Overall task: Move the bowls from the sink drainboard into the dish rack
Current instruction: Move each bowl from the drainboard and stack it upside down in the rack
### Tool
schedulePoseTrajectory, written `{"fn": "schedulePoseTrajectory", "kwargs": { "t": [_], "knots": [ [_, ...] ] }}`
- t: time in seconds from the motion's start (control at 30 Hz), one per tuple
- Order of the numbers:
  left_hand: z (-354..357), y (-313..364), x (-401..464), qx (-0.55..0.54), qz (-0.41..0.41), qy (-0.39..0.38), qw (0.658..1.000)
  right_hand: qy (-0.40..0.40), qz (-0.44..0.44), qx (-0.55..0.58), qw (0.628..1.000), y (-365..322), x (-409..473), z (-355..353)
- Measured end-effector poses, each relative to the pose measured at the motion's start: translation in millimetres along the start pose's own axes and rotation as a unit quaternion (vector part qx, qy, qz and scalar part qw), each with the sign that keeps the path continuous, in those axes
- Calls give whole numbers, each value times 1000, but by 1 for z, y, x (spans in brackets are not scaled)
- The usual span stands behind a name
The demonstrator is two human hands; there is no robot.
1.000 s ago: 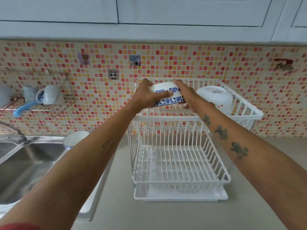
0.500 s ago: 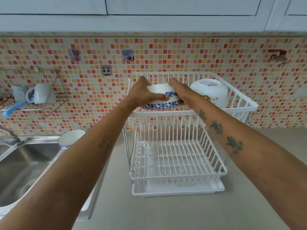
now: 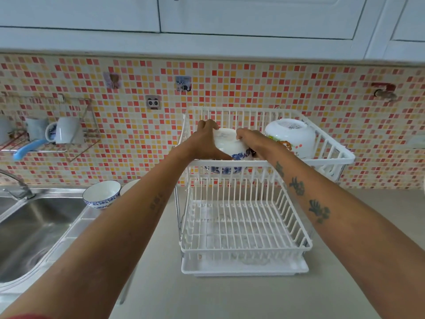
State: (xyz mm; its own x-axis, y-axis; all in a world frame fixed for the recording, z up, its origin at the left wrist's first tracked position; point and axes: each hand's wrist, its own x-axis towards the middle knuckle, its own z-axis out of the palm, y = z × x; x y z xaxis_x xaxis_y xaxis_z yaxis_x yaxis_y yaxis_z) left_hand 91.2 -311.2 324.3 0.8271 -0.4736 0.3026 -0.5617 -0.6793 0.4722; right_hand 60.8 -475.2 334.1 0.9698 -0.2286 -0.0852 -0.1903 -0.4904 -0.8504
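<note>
A white two-tier dish rack (image 3: 264,163) stands on the counter against the tiled wall. My left hand (image 3: 204,140) and my right hand (image 3: 253,139) both grip a white bowl with blue flowers (image 3: 230,143), upside down and tilted, low inside the left part of the top tier. A larger white bowl with an orange pattern (image 3: 291,135) lies upside down in the right part of that tier. On the sink drainboard (image 3: 76,226) a blue-patterned bowl (image 3: 101,194) stands upright, with the rim of another bowl (image 3: 128,186) showing behind my left forearm.
A steel sink (image 3: 30,229) with a tap (image 3: 16,183) is at the left. A wall shelf (image 3: 46,143) holds mugs and a blue-handled item. The rack's lower tier (image 3: 243,226) holds nothing. Cabinets hang overhead.
Both hands have lowered the blue-flowered bowl from above the rack's front rail down into the top tier, turning it further upside down.
</note>
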Motion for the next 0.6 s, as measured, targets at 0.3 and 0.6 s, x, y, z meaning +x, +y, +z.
{"fn": "schedulePoseTrajectory", "kwargs": {
  "t": [0.3,0.6],
  "knots": [
    [-42,8,-17,-336,-54,118,933,53,-88,7,995,-8,3,0],
    [-99,-61,-49,-466,-141,273,830,155,-338,126,920,-98,-37,86]
  ]
}}
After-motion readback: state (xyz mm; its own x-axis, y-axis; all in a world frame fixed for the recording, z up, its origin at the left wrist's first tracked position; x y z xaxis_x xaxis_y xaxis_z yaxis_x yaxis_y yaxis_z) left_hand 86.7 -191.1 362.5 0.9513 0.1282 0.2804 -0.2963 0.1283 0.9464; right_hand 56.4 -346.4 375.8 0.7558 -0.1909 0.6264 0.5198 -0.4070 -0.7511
